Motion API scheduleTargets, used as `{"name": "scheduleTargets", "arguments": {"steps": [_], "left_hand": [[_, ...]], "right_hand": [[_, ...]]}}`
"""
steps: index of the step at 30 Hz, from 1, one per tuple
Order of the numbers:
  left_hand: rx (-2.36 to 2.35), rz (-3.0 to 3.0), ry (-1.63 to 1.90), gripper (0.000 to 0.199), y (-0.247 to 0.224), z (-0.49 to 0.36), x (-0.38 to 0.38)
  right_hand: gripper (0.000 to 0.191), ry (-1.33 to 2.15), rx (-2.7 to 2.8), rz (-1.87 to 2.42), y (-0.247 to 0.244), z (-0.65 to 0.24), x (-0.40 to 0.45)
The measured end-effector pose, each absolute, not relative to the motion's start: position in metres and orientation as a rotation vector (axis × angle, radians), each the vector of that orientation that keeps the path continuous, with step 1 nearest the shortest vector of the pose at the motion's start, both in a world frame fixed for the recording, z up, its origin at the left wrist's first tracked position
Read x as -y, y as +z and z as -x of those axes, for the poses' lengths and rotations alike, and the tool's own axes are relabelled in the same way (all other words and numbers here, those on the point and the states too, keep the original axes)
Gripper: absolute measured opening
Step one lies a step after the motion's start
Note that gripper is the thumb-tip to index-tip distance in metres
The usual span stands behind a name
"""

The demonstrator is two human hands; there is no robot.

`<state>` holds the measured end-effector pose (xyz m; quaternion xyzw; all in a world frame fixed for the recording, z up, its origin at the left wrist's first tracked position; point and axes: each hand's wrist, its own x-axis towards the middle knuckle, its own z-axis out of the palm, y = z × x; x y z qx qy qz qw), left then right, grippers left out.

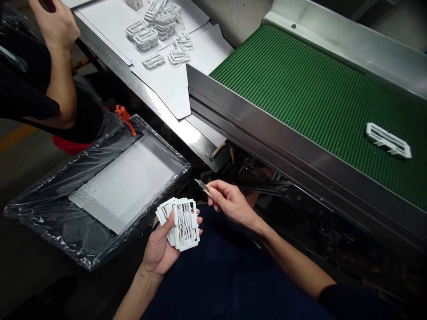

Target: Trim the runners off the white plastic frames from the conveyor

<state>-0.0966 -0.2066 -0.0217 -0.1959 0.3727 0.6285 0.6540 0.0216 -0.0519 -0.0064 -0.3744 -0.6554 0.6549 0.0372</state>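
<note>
A fanned stack of white slotted plastic frames (187, 224) is gripped in my left hand (162, 249), thumb across the front and fingertips showing at the right edge. My right hand (231, 202) pinches a small knife (203, 186) with a pointed metal blade, which points up and left. The blade is apart from the frames, a little above and to their right. One more white frame (388, 140) lies alone on the green conveyor belt (300, 93) at the right.
Piles of similar white frames (155, 26) lie on a paper-covered metal table (173, 89) at the top. A tray wrapped in black plastic (50, 213) holds white sheets (130, 182) and an orange tool (125, 118). A co-worker's arm (62, 75) is at upper left. The conveyor's metal side wall (267, 129) rises ahead.
</note>
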Motion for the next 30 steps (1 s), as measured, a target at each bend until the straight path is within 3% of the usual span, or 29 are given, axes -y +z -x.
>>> {"name": "scheduleTargets", "arguments": {"steps": [4,9,16,30], "left_hand": [[-0.926,0.398,1.445,0.036,-0.020,0.092,0.204],[-1.360,-0.070,1.515,0.041,-0.021,0.084,0.205],[-1.859,-0.620,1.320,0.042,-0.025,0.086,0.216],[-1.935,-0.866,1.355,0.044,-0.029,0.081,0.217]], "right_hand": [[0.032,1.719,2.303,1.196,0.005,-0.021,0.053],[0.030,1.609,2.612,1.152,0.024,-0.022,0.059],[0.046,1.415,2.886,1.098,0.029,-0.025,0.064],[0.046,0.995,3.044,0.908,0.016,-0.033,0.067]]}}
